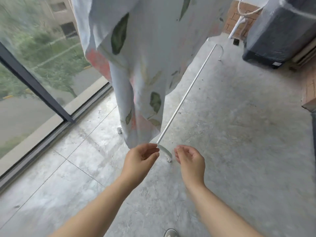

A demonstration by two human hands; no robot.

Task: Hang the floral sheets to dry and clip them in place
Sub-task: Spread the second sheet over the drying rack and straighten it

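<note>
The pale blue floral cotton sheet (145,74) hangs bunched from above, its lowest corner just over the left hand (142,158), fingers curled on what I cannot tell, the right hand (189,159) loose and empty, both likely poised to spread it

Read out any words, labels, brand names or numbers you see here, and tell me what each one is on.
No text can be read in this view.
A white label low on the dark covered unit: too small and blurred to read.
The floral sheet: leaf and flower print only, no words.
</note>
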